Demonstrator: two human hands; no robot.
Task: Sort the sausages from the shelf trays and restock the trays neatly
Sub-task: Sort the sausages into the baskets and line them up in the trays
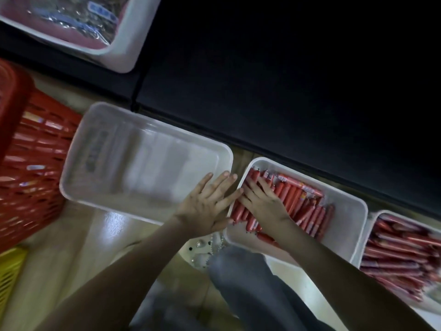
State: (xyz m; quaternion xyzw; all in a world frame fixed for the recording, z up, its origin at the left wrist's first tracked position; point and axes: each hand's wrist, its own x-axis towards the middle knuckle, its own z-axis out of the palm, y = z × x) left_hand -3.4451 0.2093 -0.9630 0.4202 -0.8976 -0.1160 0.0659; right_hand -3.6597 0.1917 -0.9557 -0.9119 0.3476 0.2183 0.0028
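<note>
Fingers (219, 182) of the left hand (205, 206) lie straight and spread across the adjoining rims of the empty tray (143, 163) and the middle tray (346, 211). The right hand (265, 201) presses flat, fingers straight, on the sausages (300, 206) in that tray.

"Can you read the print on the sausages (296, 201)?"
"Too small. The right hand (265, 204) hides those beneath it."
"And the end tray (373, 225)?"
"Blurred, and cut off at the right edge. The red basket (28, 163) runs off the left, the top tray (131, 44) off the top."
</note>
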